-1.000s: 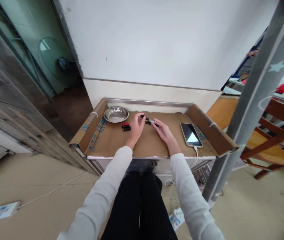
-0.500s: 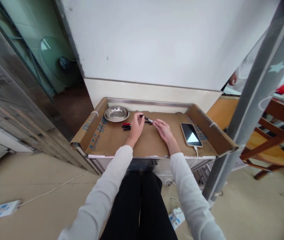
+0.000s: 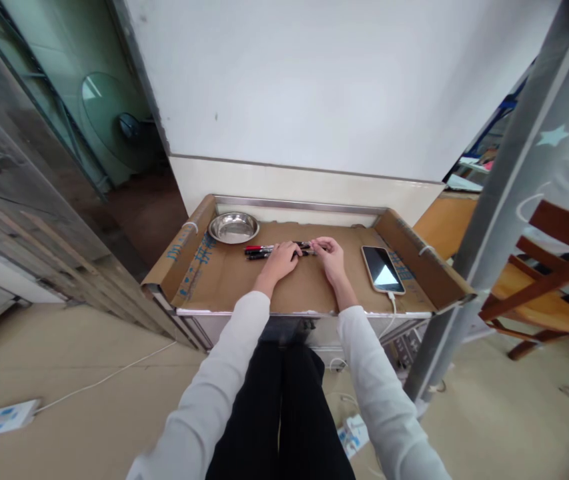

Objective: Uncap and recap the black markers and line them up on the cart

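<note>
On the cardboard-lined tabletop, my left hand [image 3: 282, 261] is closed over the dark end of a marker pen [image 3: 308, 252]. My right hand [image 3: 331, 257] pinches the other end of that pen, its thumb and fingertips together. The pen lies low and nearly level between both hands, partly hidden by fingers. Beside and behind my left hand lie a red marker [image 3: 253, 248] and a black marker [image 3: 255, 256], side by side and partly covered by the hand. Beyond the markers, to the left, stands a shallow round metal bowl [image 3: 234, 229].
A phone [image 3: 383, 269] with a white charging cable [image 3: 394, 308] lies at the right of the cardboard [image 3: 229, 287]. Raised cardboard flaps border both sides. A grey metal post [image 3: 479, 253] and a wooden chair [image 3: 539, 280] stand to the right, a white board [image 3: 314, 87] behind.
Both hands have brought the pen down toward the table and a little right. My left hand has turned palm-down, and more of the markers on the cardboard shows.
</note>
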Demonstrator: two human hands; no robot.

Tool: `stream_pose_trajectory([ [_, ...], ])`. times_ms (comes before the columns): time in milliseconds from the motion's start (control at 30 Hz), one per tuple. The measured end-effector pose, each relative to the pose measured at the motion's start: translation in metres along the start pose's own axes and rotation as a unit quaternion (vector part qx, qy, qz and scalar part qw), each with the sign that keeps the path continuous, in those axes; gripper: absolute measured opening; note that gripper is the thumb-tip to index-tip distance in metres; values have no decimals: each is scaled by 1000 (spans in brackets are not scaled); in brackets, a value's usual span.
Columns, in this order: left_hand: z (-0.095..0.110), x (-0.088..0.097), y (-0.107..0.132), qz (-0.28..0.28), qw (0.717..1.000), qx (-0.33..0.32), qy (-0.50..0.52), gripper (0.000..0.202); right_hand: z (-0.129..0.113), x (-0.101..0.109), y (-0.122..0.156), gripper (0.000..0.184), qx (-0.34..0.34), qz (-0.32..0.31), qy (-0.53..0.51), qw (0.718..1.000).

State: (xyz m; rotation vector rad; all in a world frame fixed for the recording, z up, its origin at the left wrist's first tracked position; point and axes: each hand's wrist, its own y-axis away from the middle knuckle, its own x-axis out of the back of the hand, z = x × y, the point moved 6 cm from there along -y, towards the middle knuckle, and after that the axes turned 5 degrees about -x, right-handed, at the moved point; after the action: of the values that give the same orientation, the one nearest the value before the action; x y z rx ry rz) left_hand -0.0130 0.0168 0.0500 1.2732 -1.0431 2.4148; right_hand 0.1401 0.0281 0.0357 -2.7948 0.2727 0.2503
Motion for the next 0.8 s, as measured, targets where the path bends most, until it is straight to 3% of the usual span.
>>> stream_pose_trajectory([
  [133, -5, 1, 1, 21, 998, 38, -40, 23, 2, -18, 7, 14, 53, -114, 169, 978],
  [267, -4, 4, 2, 22, 997, 49, -59, 27, 6, -28, 14, 14, 68, -181, 220, 956],
  [367, -5, 2, 3, 10, 996, 63, -68, 29, 1, -27, 16, 18, 103, -164, 302, 933],
  [467, -5, -1, 2, 4, 997, 48, -66, 25, -6, -20, 15, 16, 131, -86, 431, 889],
  [533, -6, -2, 1, 9, 997, 45, -64, 17, -7, -15, 15, 12, 130, -57, 464, 874],
  [800, -7, 0, -2, 32, 993, 57, -97, 14, -3, -17, 14, 5, 124, -95, 378, 912],
])
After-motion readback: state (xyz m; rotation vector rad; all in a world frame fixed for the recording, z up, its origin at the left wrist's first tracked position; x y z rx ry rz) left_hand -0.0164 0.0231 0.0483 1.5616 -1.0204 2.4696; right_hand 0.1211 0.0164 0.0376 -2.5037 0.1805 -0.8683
